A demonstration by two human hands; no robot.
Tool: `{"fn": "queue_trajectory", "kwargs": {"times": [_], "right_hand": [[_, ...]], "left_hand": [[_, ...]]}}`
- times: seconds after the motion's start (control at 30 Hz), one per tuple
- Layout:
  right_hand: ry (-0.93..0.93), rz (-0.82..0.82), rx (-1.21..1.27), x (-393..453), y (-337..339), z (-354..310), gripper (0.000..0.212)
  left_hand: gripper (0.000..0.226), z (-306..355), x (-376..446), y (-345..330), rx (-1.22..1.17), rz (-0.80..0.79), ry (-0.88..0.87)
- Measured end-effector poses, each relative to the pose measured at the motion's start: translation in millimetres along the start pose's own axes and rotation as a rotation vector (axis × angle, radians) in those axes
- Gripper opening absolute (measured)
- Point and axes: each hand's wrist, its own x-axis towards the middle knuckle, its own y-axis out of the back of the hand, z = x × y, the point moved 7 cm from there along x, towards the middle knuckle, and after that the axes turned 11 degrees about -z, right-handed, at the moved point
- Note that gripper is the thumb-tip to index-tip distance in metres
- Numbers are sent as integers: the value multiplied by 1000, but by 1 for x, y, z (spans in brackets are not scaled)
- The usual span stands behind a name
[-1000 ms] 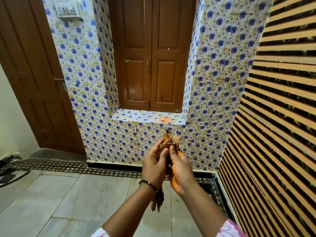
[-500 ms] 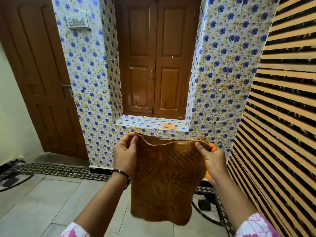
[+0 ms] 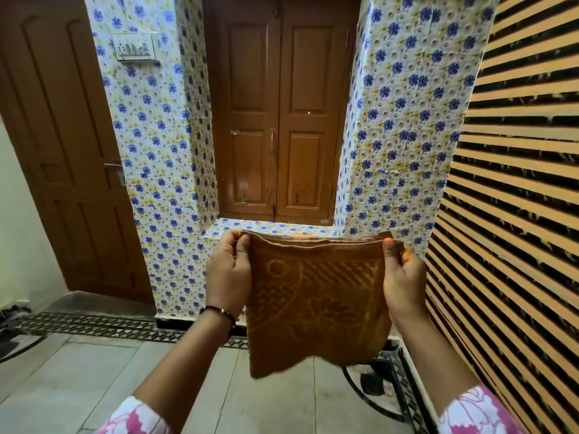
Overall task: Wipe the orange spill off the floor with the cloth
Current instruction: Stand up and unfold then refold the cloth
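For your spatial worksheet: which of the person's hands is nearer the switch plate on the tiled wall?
Left. The left hand is below and right of the switch plate; the right hand is farther right, across the cloth.

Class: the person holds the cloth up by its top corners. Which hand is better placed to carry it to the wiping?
Probably the right hand: an orange patch shows on the ledge just above the cloth, nearer it than the left hand. No floor spill is visible.

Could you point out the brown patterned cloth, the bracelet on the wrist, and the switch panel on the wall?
Brown patterned terry cloth (image 3: pixel 316 302): head view, middle of its hanging face.
Dark beaded bracelet (image 3: pixel 219 311): head view, beads across the left wrist.
White switch panel (image 3: pixel 134 47): head view, centre of its plate on the flowered tile wall.
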Motion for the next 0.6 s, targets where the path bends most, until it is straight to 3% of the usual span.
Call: {"fn": "queue_trajectory", "kwargs": {"times": [0.07, 0.2, 0.27, 0.33, 0.43, 0.47, 0.53, 0.6], "right_hand": [[-11, -62, 26, 4, 1, -4, 55], [-94, -150, 270, 11, -3, -18, 34], [-90, -201, 164, 16, -4, -30, 25], [-24, -304, -54, 18, -13, -45, 12], [3, -568, -242, 10, -45, -55, 48], [-12, -663, -232, 5, -58, -55, 50], [-83, -781, -110, -5, -79, -49, 32], [-127, -776, -3, -10, -89, -45, 17]], "left_hand": [[20, 3, 12, 0, -85, -108, 28], [18, 7, 25, -2, -546, -222, 164], [17, 13, 31, -1, -606, -218, 159], [15, 26, 36, -4, -492, -247, 93], [8, 58, 36, -19, -78, -343, -149], [8, 67, 34, -27, 51, -379, -236], [11, 75, 27, -41, 231, -427, -347], [14, 75, 21, -44, 325, -411, -367]]}}
